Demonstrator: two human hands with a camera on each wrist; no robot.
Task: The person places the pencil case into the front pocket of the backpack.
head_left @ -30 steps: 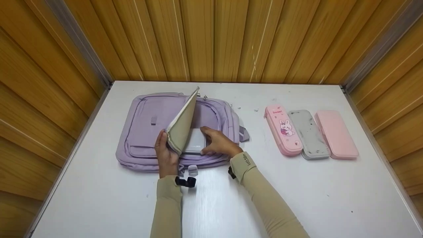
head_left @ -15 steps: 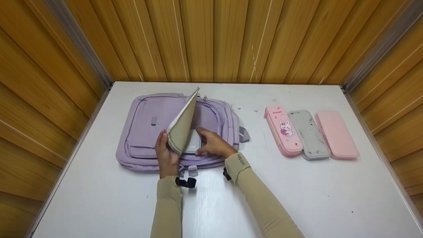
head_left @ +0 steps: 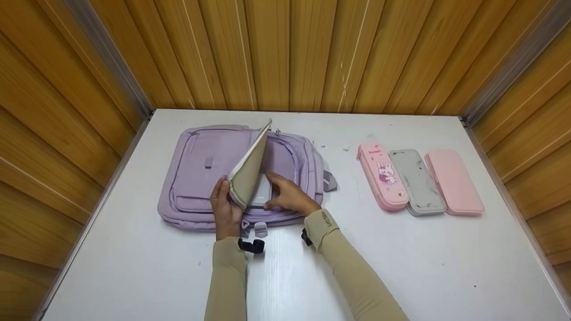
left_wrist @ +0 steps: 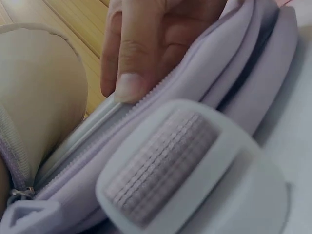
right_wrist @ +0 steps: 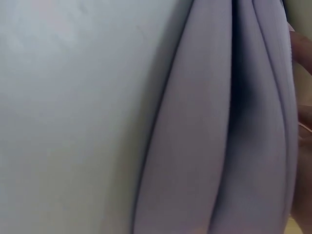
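Observation:
A lilac backpack lies flat, its front panel lifted to show a beige lining. My left hand grips the lower edge of that raised panel, thumb and fingers on either side. Inside the opening sits a flat silver-grey case with small lettering, its left part hidden behind the lining. My right hand holds the case by its right end, thumb at the near edge and fingers at the far one. The left wrist view shows the right thumb on the case's edge, beside the zipper teeth.
To the right on the white table lie a pink bunny-print pencil case, a scuffed grey case and a plain pink case. A strap buckle hangs at the bag's near side. Wood-patterned walls surround the table.
My right hand has shifted a little left, pushing the silver-grey case further behind the raised panel, then stayed nearly still. The left hand keeps its grip on the panel.

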